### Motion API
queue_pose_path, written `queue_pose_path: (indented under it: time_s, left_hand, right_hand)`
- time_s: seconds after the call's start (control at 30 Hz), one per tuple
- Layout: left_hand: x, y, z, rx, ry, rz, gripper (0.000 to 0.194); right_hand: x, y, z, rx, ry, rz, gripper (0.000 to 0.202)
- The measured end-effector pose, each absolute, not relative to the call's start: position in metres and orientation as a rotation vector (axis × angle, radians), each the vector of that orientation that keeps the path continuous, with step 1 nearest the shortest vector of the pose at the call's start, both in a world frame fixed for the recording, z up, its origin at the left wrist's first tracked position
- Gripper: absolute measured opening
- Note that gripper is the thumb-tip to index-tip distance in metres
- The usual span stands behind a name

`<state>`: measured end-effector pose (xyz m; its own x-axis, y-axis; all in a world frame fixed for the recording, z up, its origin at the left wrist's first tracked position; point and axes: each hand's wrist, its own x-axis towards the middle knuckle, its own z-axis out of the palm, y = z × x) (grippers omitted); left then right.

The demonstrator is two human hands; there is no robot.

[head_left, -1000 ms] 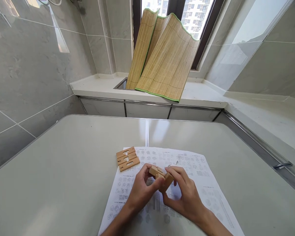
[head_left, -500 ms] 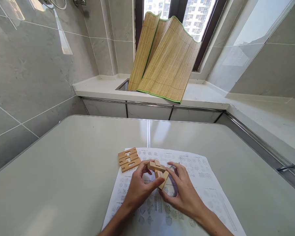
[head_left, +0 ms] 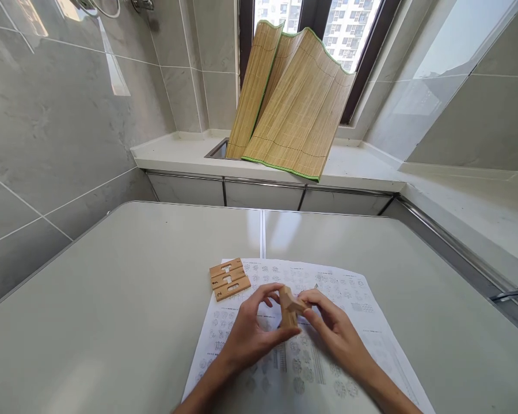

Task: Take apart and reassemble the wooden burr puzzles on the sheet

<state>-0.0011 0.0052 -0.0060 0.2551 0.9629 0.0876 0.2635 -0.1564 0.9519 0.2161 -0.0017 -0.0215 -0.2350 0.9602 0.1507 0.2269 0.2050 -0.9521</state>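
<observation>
Left hand (head_left: 252, 328) clasps, right hand (head_left: 337, 329) pinches smooth, angular wooden blocks (head_left: 289, 310) over the paper (head_left: 311, 368), slotted slats (head_left: 238, 275) flat at its far-left corner, glossy table (head_left: 112, 316) beneath it, ribbed bamboo mat (head_left: 300, 109) beyond.

Lower centre of the frame: wooden blocks (head_left: 288, 315), pale, smooth and matt, above a printed sheet (head_left: 311, 359) of thin white paper; to their upper left, slotted plates (head_left: 236, 276) of browner, grained wood. The surrounding tabletop (head_left: 125, 299) is smooth, with a soft gloss. Upper part: a ribbed mat (head_left: 300, 109) of bamboo-like slats, green-edged, and, at left, polished, stone-patterned wall tiles (head_left: 69, 109); far right, a shiny metal rail (head_left: 446, 246).
</observation>
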Motion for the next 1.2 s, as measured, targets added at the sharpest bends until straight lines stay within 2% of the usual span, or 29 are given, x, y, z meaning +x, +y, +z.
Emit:
queue_pose_path:
  time_s: [0.17,0.47,0.87,1.2]
  left_hand:
    - [-0.008,0.010,-0.005,1.753,1.307,0.988,0.062]
    - [-0.026,0.019,-0.012,2.102,1.190,0.711,0.064]
    - [-0.013,0.015,-0.019,2.195,1.101,0.648,0.068]
    - [0.002,0.010,-0.020,2.247,1.094,0.616,0.082]
  right_hand:
    - [0.223,0.000,-0.018,-1.208,-1.483,1.182,0.030]
    - [0.221,0.004,-0.028,-1.384,-1.726,0.918,0.047]
    - [0.215,0.004,-0.046,-1.515,-1.858,0.694,0.029]
    - [0.203,-0.001,-0.036,-1.385,-1.730,0.853,0.030]
